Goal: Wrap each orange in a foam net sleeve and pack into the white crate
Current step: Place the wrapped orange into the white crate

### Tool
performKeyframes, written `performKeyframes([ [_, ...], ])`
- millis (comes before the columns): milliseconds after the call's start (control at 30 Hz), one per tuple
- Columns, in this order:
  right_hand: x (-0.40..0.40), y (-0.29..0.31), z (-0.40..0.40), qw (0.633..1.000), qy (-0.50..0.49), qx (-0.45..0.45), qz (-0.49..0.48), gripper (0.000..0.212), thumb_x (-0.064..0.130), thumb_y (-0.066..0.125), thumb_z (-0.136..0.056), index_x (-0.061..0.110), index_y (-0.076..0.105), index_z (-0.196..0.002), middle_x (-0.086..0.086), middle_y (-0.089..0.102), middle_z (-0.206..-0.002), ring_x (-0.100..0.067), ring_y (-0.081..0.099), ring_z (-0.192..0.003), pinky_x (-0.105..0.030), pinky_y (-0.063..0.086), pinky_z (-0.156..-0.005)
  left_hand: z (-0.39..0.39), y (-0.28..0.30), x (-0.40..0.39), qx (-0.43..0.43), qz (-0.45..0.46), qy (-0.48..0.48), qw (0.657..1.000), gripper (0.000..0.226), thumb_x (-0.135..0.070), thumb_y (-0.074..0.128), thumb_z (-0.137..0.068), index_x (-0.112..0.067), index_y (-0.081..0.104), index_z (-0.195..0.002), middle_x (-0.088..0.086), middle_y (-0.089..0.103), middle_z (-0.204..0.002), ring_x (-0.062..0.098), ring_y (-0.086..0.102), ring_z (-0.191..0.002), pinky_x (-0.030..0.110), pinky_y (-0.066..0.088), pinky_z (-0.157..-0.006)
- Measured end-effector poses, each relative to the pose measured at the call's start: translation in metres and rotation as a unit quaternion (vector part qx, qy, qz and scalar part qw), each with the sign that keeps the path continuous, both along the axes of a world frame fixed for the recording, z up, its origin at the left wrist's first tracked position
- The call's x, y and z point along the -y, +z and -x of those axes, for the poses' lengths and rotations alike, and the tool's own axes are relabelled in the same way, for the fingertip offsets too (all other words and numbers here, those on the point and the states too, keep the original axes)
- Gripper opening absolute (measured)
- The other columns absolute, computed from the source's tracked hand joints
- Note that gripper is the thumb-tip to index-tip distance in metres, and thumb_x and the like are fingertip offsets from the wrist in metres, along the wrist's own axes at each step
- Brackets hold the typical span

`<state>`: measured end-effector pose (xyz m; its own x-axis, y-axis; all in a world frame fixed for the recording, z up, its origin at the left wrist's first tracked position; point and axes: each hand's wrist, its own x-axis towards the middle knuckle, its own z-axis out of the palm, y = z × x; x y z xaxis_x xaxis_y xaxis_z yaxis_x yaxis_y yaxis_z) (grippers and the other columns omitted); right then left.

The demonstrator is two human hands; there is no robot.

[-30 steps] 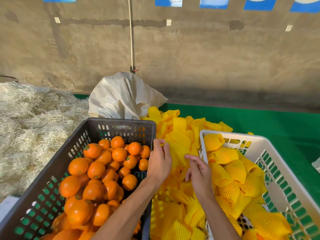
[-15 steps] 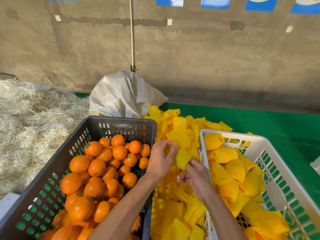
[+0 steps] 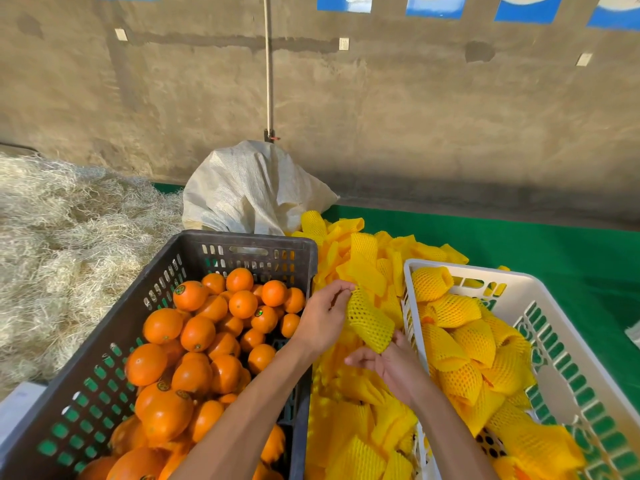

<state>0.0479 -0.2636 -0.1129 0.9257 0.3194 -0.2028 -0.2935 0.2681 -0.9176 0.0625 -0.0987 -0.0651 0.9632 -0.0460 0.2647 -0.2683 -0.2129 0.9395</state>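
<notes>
A yellow foam net sleeve (image 3: 370,318) hangs above the pile of loose sleeves (image 3: 360,403) between the two crates. My left hand (image 3: 323,317) pinches its top end and my right hand (image 3: 391,363) holds its lower end. Bare oranges (image 3: 197,341) fill the dark grey crate (image 3: 242,242) on the left. The white crate (image 3: 540,306) on the right holds several oranges wrapped in yellow sleeves (image 3: 457,344). Neither hand holds an orange.
A white woven sack (image 3: 249,192) stands behind the dark crate against the concrete wall. Straw-like packing fibre (image 3: 62,244) covers the floor at left. Green matting (image 3: 554,251) lies at the right behind the white crate.
Both hands drew one sleeve up out of the pile. The left hand lifted its top end, and the right hand moved down and back to the sleeve's lower end.
</notes>
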Motion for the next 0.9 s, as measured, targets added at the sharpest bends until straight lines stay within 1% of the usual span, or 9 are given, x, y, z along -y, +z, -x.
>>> performKeyframes([
  [100, -0.006, 0.001, 0.002, 0.998, 0.052, 0.017, 0.003, 0.051, 0.044, 0.050, -0.100, 0.026, 0.039, -0.147, -0.003, 0.073, -0.121, -0.039, 0.074, -0.083, -0.044, 0.060, -0.079, -0.004, 0.002, -0.014, -0.028, 0.010, -0.017, 0.999, 0.022, -0.014, 0.051, -0.108, -0.012, 0.073, -0.109, -0.011, 0.069, -0.091, 0.005, 0.059, -0.083, 0.022, 0.047, -0.079],
  [267, -0.003, -0.004, -0.002, 0.992, 0.035, -0.002, 0.123, 0.039, 0.045, 0.029, -0.110, 0.032, 0.018, -0.145, -0.027, 0.075, -0.092, -0.040, 0.075, -0.087, -0.043, 0.057, -0.092, -0.008, -0.001, -0.042, -0.011, -0.029, 0.092, 0.995, 0.021, -0.014, 0.049, -0.108, -0.011, 0.068, -0.116, 0.002, 0.069, -0.112, 0.016, 0.066, -0.101, 0.032, 0.058, -0.089],
  [367, 0.000, -0.008, -0.006, 0.988, 0.038, 0.002, 0.153, 0.034, 0.034, 0.022, -0.113, 0.030, 0.017, -0.146, -0.030, 0.073, -0.084, -0.036, 0.076, -0.085, -0.037, 0.058, -0.090, -0.014, -0.013, -0.076, -0.080, -0.216, 0.138, 0.963, 0.017, -0.012, 0.048, -0.107, -0.012, 0.063, -0.114, 0.005, 0.067, -0.103, 0.022, 0.065, -0.092, 0.039, 0.057, -0.078],
  [433, 0.001, -0.010, -0.009, 0.987, 0.053, 0.003, 0.155, 0.032, 0.027, 0.022, -0.113, 0.026, 0.016, -0.145, -0.029, 0.074, -0.081, -0.033, 0.076, -0.080, -0.031, 0.061, -0.083, -0.010, -0.031, -0.101, -0.182, -0.423, 0.104, 0.882, 0.015, -0.010, 0.050, -0.102, -0.012, 0.061, -0.113, 0.011, 0.064, -0.105, 0.032, 0.062, -0.100, 0.048, 0.056, -0.082],
  [500, 0.000, -0.012, -0.010, 0.987, 0.046, 0.006, 0.156, 0.031, 0.026, 0.021, -0.113, 0.031, 0.014, -0.143, -0.029, 0.073, -0.080, -0.034, 0.076, -0.078, -0.026, 0.061, -0.075, -0.002, -0.052, -0.115, -0.314, -0.589, 0.036, 0.744, 0.037, -0.019, 0.061, -0.098, -0.016, 0.056, -0.134, 0.013, 0.055, -0.134, 0.039, 0.049, -0.129, 0.050, 0.050, -0.101],
  [567, 0.000, -0.014, -0.009, 0.987, 0.033, 0.011, 0.157, 0.032, 0.026, 0.019, -0.113, 0.035, 0.013, -0.143, -0.029, 0.073, -0.079, -0.035, 0.076, -0.078, -0.022, 0.059, -0.068, 0.000, -0.065, -0.118, -0.399, -0.640, -0.050, 0.654, 0.065, -0.028, 0.069, -0.098, -0.010, 0.041, -0.153, 0.012, 0.034, -0.158, 0.041, 0.030, -0.148, 0.048, 0.045, -0.112],
  [633, -0.001, -0.014, -0.008, 0.988, 0.017, 0.008, 0.156, 0.033, 0.028, 0.021, -0.113, 0.036, 0.014, -0.144, -0.029, 0.073, -0.081, -0.036, 0.076, -0.078, -0.019, 0.058, -0.063, -0.002, -0.069, -0.116, -0.449, -0.613, -0.053, 0.648, 0.069, -0.023, 0.064, -0.101, -0.005, 0.029, -0.158, 0.010, 0.017, -0.168, 0.037, 0.019, -0.154, 0.033, 0.051, -0.105],
  [733, -0.002, -0.009, -0.005, 0.988, 0.016, 0.009, 0.155, 0.031, 0.031, 0.023, -0.113, 0.036, 0.017, -0.143, -0.027, 0.074, -0.080, -0.035, 0.076, -0.077, -0.021, 0.058, -0.063, 0.002, -0.072, -0.116, -0.435, -0.655, 0.006, 0.617, 0.088, -0.019, 0.071, -0.095, -0.018, 0.016, -0.163, 0.011, 0.002, -0.171, 0.042, -0.001, -0.156, 0.056, 0.037, -0.116],
  [900, -0.003, -0.003, 0.002, 0.989, 0.003, 0.020, 0.150, 0.025, 0.027, 0.026, -0.112, 0.030, 0.027, -0.137, -0.036, 0.066, -0.114, -0.039, 0.076, -0.077, -0.023, 0.059, -0.061, 0.013, -0.068, -0.120, -0.391, -0.648, 0.044, 0.652, 0.085, -0.013, 0.078, -0.087, -0.016, 0.030, -0.157, 0.008, 0.034, -0.162, 0.037, 0.008, -0.156, 0.050, 0.037, -0.114],
])
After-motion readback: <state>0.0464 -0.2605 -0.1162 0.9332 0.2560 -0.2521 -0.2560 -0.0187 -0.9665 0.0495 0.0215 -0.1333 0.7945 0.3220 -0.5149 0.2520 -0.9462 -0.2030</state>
